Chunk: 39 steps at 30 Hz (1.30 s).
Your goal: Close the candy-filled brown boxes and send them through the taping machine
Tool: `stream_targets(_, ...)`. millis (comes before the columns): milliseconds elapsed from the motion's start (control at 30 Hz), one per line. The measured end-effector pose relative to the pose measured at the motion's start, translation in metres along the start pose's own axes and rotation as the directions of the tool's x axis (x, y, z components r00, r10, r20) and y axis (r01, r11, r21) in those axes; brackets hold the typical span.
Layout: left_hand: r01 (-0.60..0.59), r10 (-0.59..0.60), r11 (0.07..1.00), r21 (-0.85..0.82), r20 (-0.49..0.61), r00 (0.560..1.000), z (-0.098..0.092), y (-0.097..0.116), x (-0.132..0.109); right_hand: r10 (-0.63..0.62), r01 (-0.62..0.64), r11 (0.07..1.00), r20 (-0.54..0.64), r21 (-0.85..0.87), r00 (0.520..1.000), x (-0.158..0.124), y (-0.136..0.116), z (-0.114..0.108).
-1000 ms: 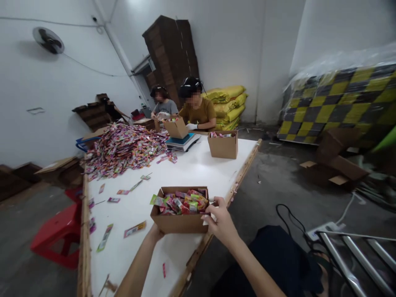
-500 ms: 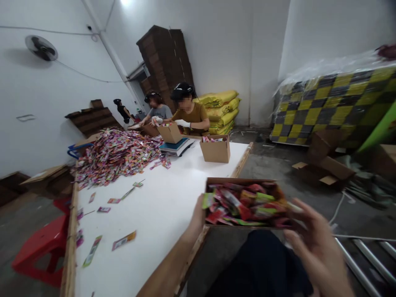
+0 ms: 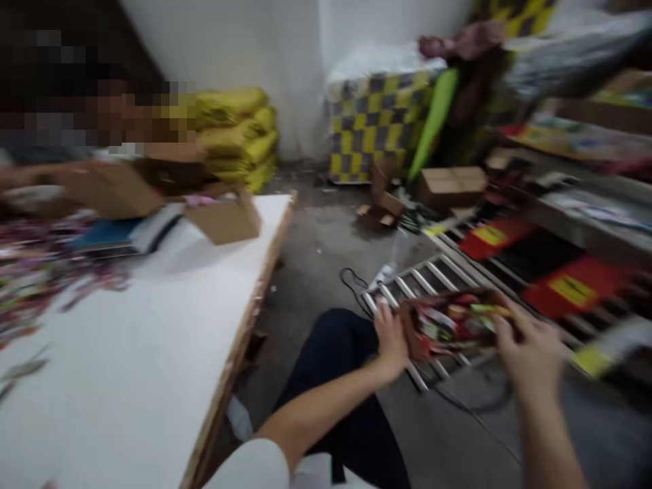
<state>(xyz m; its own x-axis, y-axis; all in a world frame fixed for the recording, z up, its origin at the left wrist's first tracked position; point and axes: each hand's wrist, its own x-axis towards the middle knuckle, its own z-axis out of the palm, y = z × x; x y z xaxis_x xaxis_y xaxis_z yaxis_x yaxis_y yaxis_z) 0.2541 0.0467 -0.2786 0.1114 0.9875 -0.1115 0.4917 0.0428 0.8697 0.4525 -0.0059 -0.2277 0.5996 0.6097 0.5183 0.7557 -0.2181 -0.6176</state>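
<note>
Between my two hands is an open cardboard box (image 3: 415, 336) filled with small colourful packets (image 3: 453, 322). My left hand (image 3: 391, 339) presses flat along the box's left side. Its right end is gripped by my right hand (image 3: 527, 343), with fingers curled over the rim beside a yellow-green packet. Beneath the box are the metal rollers (image 3: 443, 273) of a conveyor; blur keeps me from telling whether the box rests on them.
A white table (image 3: 127, 367) fills the left, bearing a packet pile (image 3: 30, 272), a scale (image 3: 109, 234) and another open box (image 3: 227, 221). Behind it a blurred person works. A machine with red panels (image 3: 575, 288) stands right; yellow sacks (image 3: 239, 129) lie at the back.
My view has turned right. Both hands have carried the box of packets away from the table edge to over the roller conveyor.
</note>
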Motion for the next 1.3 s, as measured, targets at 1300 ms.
stream_targets(1300,-0.734,0.652,0.518,0.440,0.353,0.671,-0.058,0.086,0.044,0.167,-0.035,0.945,0.387,-0.325,0.907,0.022,-0.033,0.068)
